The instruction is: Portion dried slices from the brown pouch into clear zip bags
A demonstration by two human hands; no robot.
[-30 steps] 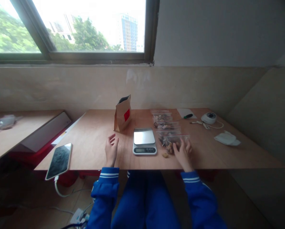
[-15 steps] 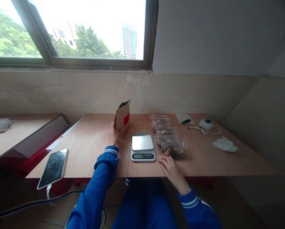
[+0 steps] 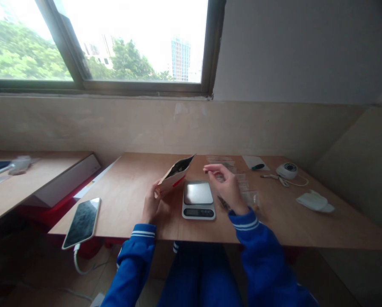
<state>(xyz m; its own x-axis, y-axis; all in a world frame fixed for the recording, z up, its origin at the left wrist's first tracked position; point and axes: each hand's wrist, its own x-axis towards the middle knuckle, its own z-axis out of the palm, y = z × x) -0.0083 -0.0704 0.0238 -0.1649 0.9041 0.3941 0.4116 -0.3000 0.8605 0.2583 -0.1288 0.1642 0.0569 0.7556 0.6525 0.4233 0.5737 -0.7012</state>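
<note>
Head view: my left hand (image 3: 150, 204) grips the brown paper pouch (image 3: 175, 175) by its bottom end, tilting it so its open mouth leans over toward my right hand, above the table (image 3: 129, 196). My right hand (image 3: 225, 187) is raised just beyond the pouch's mouth, thumb and fingertips (image 3: 210, 169) pinched together; whether anything sits between them I cannot tell. Below and between my hands lies the small kitchen scale (image 3: 198, 199), its steel plate bare. Behind my right hand lie clear zip bags (image 3: 246, 192) with brown contents. Well off from my left hand, a phone (image 3: 82, 221) lies at the table's edge on its cable.
</note>
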